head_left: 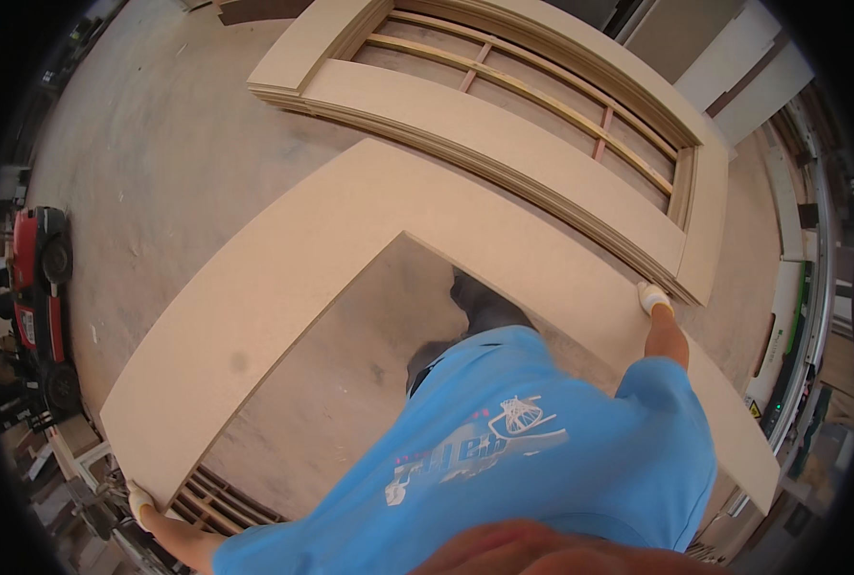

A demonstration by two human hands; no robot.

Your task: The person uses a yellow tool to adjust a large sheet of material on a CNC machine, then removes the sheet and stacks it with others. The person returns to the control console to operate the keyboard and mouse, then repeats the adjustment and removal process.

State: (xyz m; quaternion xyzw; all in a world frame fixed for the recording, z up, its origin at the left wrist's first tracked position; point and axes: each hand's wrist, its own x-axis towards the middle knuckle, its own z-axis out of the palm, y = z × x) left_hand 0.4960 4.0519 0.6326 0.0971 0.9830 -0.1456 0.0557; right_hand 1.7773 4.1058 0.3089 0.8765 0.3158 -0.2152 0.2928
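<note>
A large, pale tan L-shaped board [283,259], which looks like fibreboard, spreads in front of my body, its inner corner pointing away from me. My left hand [140,505], in a white glove, grips the end of its left leg at the lower left. At the right, my gloved right hand [653,298] is closed over the outer edge of the other leg. The fingers curling under the board are hidden at both places. Just beyond the board lies a stack of matching rectangular board frames [504,139], close to my right hand.
Wooden slats [532,81] show through the stack's opening. More slats [211,503] lie by my left forearm. A red and black wheeled machine [39,297] stands on the concrete floor [149,144] at the left. Pale panels [734,67] are at the far right, above a long metal rail [815,316].
</note>
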